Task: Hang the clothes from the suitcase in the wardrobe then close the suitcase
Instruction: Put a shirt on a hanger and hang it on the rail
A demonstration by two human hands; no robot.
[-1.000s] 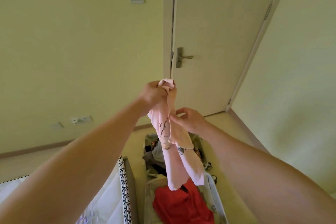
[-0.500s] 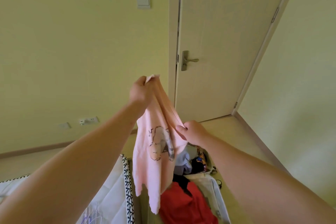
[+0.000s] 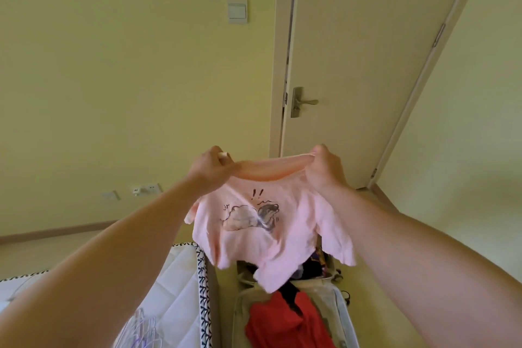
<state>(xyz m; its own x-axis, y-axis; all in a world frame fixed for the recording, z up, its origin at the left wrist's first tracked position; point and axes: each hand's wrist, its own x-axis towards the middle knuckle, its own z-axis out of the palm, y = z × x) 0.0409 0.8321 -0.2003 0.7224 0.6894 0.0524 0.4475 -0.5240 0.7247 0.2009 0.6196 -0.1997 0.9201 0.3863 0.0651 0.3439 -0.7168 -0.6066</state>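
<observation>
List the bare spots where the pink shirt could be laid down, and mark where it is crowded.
Free: the white bedcover between the left forearm and its patterned edge; the floor strip between bed and far wall. Crowded: the suitcase, filled with a red garment and dark clothes; hangers lie on the bedcover's near corner.

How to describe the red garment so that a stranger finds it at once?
Beside the white bed, an open suitcase lies on the floor. The red garment lies in its near half, lower in view than the held-up pink T-shirt. It is the only bright red piece; the clothes behind it are dark.
</observation>
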